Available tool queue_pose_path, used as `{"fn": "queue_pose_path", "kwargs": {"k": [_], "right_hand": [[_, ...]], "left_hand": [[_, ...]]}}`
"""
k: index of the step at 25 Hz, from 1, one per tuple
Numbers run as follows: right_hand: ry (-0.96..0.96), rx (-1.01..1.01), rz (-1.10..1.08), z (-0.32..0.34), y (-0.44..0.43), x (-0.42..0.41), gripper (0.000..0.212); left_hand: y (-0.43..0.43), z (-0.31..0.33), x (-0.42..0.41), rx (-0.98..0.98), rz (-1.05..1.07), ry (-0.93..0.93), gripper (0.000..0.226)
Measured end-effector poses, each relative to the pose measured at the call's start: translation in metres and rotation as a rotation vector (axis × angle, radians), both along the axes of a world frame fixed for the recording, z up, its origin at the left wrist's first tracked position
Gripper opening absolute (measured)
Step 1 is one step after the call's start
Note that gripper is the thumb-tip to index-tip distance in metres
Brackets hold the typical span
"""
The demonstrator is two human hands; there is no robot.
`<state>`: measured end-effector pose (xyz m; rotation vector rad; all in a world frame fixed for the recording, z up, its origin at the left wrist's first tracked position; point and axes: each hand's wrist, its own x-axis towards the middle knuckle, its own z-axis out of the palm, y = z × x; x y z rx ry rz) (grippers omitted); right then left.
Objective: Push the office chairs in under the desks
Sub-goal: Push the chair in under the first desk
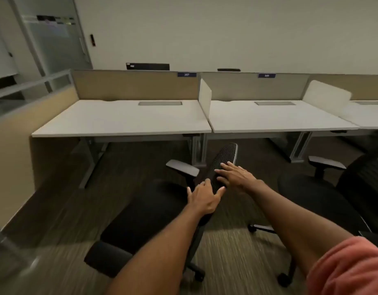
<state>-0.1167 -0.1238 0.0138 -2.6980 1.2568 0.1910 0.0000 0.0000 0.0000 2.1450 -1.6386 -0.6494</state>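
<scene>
A black office chair (pixel 154 211) stands turned sideways on the carpet in front of the left white desk (pixel 122 126), its mesh backrest (pixel 225 158) toward the gap between the desks. My left hand (pixel 204 199) rests on the lower edge of the backrest with fingers spread. My right hand (pixel 234 176) lies flat on the mesh, fingers apart. A second black chair (pixel 324 201) sits at the right, pulled out from the right desk (pixel 277 122).
Beige partition panels (pixel 137 85) run behind the desks, with white dividers (pixel 205 99) between them. A low beige wall (pixel 11 150) and glass panels close off the left side. Metal desk legs (pixel 197 152) stand near the backrest.
</scene>
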Motion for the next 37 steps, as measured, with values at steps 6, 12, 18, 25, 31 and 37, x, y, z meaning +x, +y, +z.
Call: {"fn": "queue_pose_path", "kwargs": {"k": [6,12,18,25,31,37], "right_hand": [[-0.039,0.046,0.023,-0.013,0.009,-0.004,0.052],[-0.071,-0.047,0.005,-0.020,0.047,0.002,0.051],[-0.201,-0.183,-0.121,-0.023,0.116,0.028,0.037],[-0.309,-0.142,0.020,0.005,0.135,0.048,0.046],[-0.071,-0.014,0.171,0.012,0.121,0.054,0.075],[0.187,0.009,0.366,0.013,0.098,0.063,0.097]], "left_hand": [[0.012,0.001,-0.016,0.039,0.001,0.031,0.073],[0.037,0.002,-0.004,0.044,-0.054,-0.044,0.071],[0.079,0.005,0.032,0.079,-0.108,-0.102,0.061],[0.121,0.014,0.069,0.071,-0.019,-0.199,0.068],[0.134,0.007,0.093,0.143,0.068,-0.242,0.084],[0.139,-0.004,0.124,0.141,0.087,-0.350,0.112]]}}
